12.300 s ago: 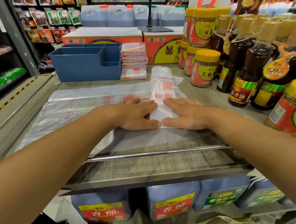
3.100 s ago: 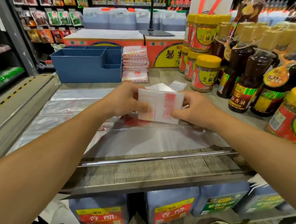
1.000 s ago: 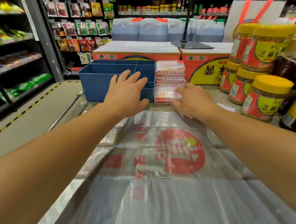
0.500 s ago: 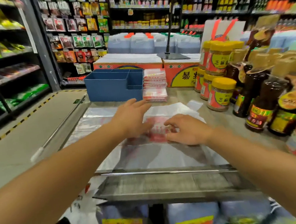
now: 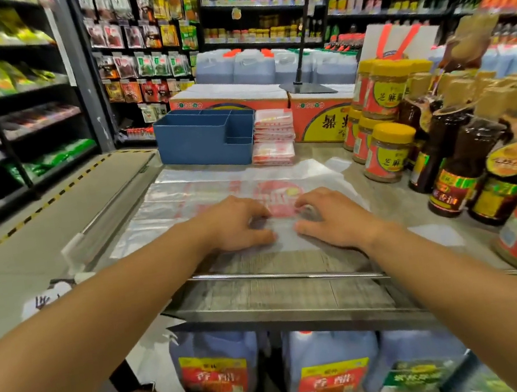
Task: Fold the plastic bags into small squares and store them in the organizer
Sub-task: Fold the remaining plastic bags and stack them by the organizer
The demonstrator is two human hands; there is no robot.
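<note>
At the centre of the frame, your left hand [image 5: 237, 223] and right hand [image 5: 329, 216] lie side by side on a flat clear plastic bag [image 5: 279, 198] with a red round print. The fingers of both are bent, tips pressing into the film near the print, probably gathering its near edge for a first fold; whether they pinch it, you cannot tell through the blur. More flat bags [image 5: 178, 196] spread to the left on the shelf top [image 5: 280, 295]. Above centre stands the blue organizer [image 5: 197, 143], its compartments showing nothing inside from this angle. Just right of it, touching, sits a stack of folded squares [image 5: 272, 138], likely waiting to be stored. Sauce jars [image 5: 389, 152] and bottles crowd the right.
</note>
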